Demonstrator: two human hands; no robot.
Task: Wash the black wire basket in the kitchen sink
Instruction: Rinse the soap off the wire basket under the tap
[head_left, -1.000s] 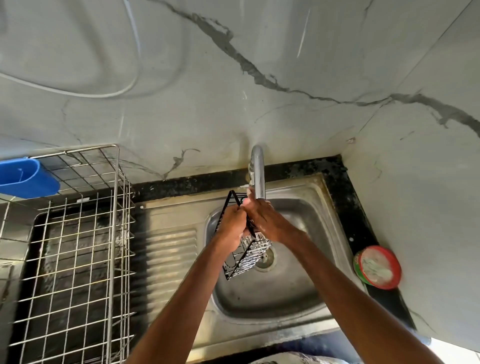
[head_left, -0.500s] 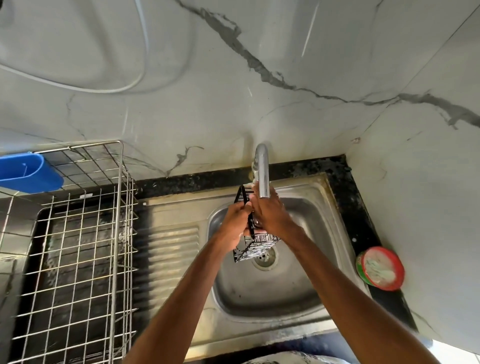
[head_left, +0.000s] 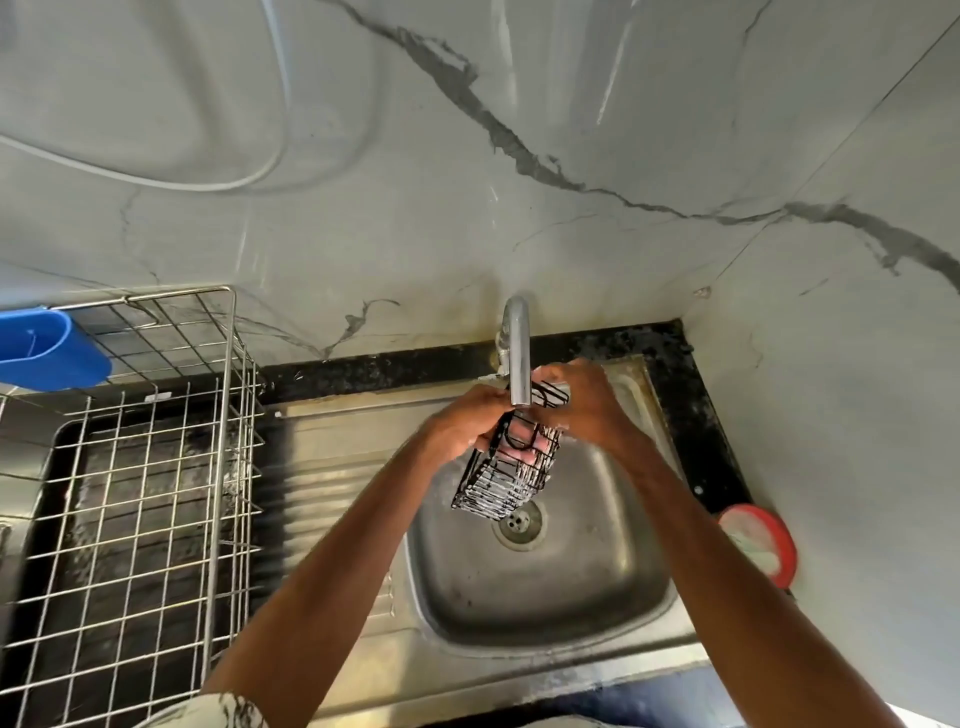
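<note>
A small black wire basket (head_left: 506, 480) hangs tilted over the steel sink bowl (head_left: 540, 587), just under the tap spout (head_left: 518, 358). White suds cling to its wires. My left hand (head_left: 462, 426) grips the basket's left upper edge. My right hand (head_left: 587, 402) grips the top right of the basket, fingers curled round the wire beside the spout. Fingertips show through the mesh inside the basket. The drain (head_left: 519, 522) lies just below the basket's low end.
A large steel wire dish rack (head_left: 156, 467) stands on the left with a blue plastic holder (head_left: 47, 348) on its rim. The ribbed drainboard (head_left: 332, 483) lies between rack and bowl. A red-rimmed tub (head_left: 761, 545) sits on the black counter by the right wall.
Both hands have lifted and turned the basket, so it hangs longer and further right under the spout. My right hand moved up beside the tap.
</note>
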